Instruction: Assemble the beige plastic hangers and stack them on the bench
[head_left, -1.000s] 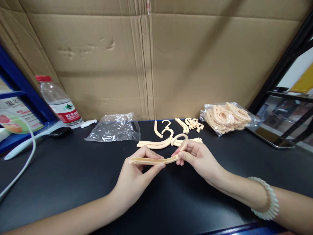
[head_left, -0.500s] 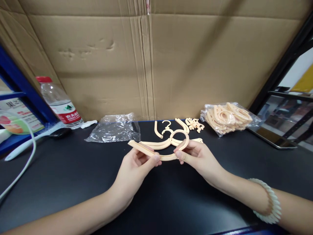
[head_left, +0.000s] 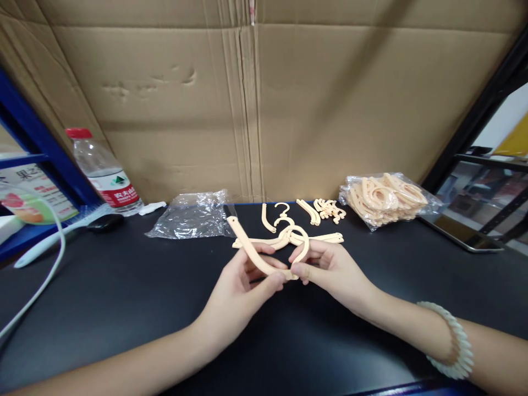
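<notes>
Both my hands hold one cream plastic hanger part above the black table. My left hand pinches its long curved arm, which slants up to the left. My right hand grips the ring-shaped end of the same part. Just behind my hands lies an assembled cream hanger, and beyond it several loose cream pieces.
A clear bag of cream hanger parts sits at the back right, an empty clear bag at the back left. A water bottle, a white brush and a white cable are at the left. A cardboard wall stands behind.
The hanger part has been turned from lying level to slanting steeply up-left. My hands have drawn closer together around it.
</notes>
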Demonstrator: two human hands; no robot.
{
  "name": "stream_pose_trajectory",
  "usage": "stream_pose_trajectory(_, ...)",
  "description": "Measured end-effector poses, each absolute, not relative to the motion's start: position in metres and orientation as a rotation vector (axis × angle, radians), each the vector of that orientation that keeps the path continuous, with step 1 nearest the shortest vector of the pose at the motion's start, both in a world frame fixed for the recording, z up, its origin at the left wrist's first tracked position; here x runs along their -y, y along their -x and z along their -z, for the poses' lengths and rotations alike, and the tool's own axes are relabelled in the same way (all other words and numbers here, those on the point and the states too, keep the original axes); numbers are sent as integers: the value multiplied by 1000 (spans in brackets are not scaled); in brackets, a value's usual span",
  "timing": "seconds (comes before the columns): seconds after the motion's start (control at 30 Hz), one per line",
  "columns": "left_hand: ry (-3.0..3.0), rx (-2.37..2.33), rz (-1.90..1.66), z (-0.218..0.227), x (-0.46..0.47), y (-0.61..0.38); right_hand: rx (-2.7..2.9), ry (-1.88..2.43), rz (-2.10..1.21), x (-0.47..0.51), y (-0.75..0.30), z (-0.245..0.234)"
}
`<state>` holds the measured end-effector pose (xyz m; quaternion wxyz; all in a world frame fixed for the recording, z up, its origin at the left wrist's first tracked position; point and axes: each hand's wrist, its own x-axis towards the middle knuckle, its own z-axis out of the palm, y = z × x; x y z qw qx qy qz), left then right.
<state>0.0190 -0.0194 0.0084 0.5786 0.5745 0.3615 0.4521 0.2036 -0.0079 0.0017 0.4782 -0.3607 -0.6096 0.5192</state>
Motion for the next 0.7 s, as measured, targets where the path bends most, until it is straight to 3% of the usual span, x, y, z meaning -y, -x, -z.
stream_pose_trajectory(0.27,-1345,-900,-930,-6,18,-21,1625,874,-1190,1,-208,-4)
stream_pose_trajectory(0.5,-1232,-949,-937,-5,15,-17,2053,1110,-29,-61,-274,-17)
stream_pose_trajectory(0.7,-1260,-971,-927,-5,15,-18,2389,1199,332,-97,-292,0)
